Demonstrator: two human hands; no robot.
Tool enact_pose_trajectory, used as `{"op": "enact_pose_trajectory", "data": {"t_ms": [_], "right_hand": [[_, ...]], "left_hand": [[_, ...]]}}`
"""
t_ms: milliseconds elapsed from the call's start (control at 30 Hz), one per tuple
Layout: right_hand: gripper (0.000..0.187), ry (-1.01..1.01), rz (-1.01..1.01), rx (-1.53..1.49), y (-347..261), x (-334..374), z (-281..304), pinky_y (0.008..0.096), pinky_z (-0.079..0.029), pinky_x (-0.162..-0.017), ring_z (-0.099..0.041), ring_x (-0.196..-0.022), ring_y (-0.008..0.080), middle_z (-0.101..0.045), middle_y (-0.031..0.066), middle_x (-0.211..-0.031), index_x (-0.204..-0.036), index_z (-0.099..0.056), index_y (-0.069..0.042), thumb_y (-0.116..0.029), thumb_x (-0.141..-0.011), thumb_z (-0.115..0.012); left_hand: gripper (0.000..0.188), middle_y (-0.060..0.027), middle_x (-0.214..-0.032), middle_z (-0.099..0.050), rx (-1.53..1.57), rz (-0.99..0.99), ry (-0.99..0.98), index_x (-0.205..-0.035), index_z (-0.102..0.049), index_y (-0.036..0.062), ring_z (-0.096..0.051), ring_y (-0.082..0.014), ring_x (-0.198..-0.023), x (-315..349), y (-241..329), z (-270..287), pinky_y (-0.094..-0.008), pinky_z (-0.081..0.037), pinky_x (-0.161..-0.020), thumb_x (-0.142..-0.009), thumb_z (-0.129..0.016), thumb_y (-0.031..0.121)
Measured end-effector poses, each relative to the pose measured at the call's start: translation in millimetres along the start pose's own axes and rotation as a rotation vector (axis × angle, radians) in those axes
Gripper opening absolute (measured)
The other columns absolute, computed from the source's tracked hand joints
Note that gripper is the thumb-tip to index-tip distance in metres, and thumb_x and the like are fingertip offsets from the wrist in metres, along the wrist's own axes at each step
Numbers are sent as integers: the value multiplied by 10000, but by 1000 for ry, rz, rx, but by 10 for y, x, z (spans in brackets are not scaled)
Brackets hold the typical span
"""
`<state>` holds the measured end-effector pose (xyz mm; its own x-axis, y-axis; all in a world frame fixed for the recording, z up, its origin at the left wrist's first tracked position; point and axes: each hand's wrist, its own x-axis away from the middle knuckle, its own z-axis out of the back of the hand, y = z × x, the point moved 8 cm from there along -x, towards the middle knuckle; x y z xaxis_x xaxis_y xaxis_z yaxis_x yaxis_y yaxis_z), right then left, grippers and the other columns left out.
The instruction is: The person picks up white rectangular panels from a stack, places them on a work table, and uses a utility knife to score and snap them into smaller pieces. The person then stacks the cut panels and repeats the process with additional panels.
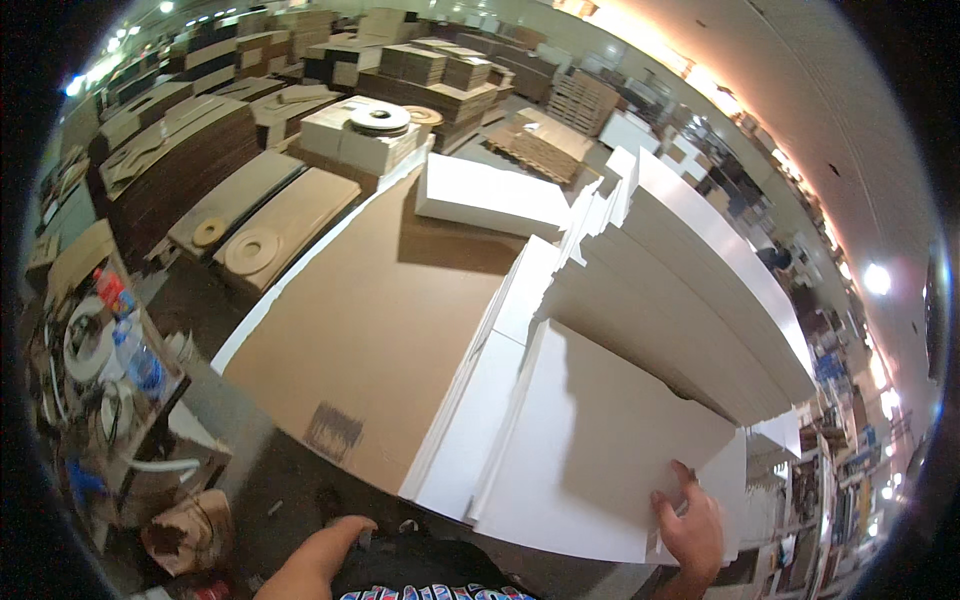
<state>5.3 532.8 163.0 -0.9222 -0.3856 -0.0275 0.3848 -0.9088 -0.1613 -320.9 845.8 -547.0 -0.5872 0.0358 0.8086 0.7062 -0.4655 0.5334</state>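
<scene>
My right hand [690, 528] grips the near right corner of a large white cardboard sheet [590, 440], thumb on top. That sheet lies slanted on a fanned stack of white sheets [690, 290] leaning to the right. My left hand [318, 562] hangs low near my body, fingers curled, holding nothing that I can see. A wide brown board [370, 310] lies flat to the left of the white sheets. A folded white box [490, 195] rests at the board's far end.
A cluttered cart with a water bottle [135, 355] and tape rolls [85, 340] stands at the left. Tall stacks of brown cardboard [180, 160] fill the background. A white pile topped by a tape roll [378, 120] sits behind the board. Shelving [820, 480] lines the right side.
</scene>
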Motion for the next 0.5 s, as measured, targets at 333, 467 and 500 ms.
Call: {"op": "enact_pose_trajectory", "data": {"t_ms": [333,467,500], "right_hand": [[534,197,-63,81,-1726,345,-305,571,-569,-1129,-721,-1291,532,-753,348,-1365,-1533,-707,-55,-286,-1052,-707],[549,136,-92,44,-2143,502,-365,552,-553,-1152,-707,-1321,498,-719,332,-1446,-1570,-676,-91,-317,-1070,-692],[540,118,-96,-14,-2194,551,-385,557,-539,-1170,-694,-1334,500,-701,339,-1472,-1578,-663,-103,-331,-1089,-678]], "left_hand": [[471,-179,-1498,-752,-193,-115,-230,-1515,-737,135,-727,-366,-1339,196,-888,803,-513,-543,-1169,-1110,-697,372],[466,-181,-1489,-755,-290,-139,-313,-1506,-739,129,-730,-365,-1331,252,-1023,1022,-513,-545,-1162,-1107,-698,365],[465,-182,-1486,-756,-272,-95,-396,-1504,-740,127,-730,-365,-1329,265,-1066,1010,-513,-546,-1160,-1106,-698,363]]}}
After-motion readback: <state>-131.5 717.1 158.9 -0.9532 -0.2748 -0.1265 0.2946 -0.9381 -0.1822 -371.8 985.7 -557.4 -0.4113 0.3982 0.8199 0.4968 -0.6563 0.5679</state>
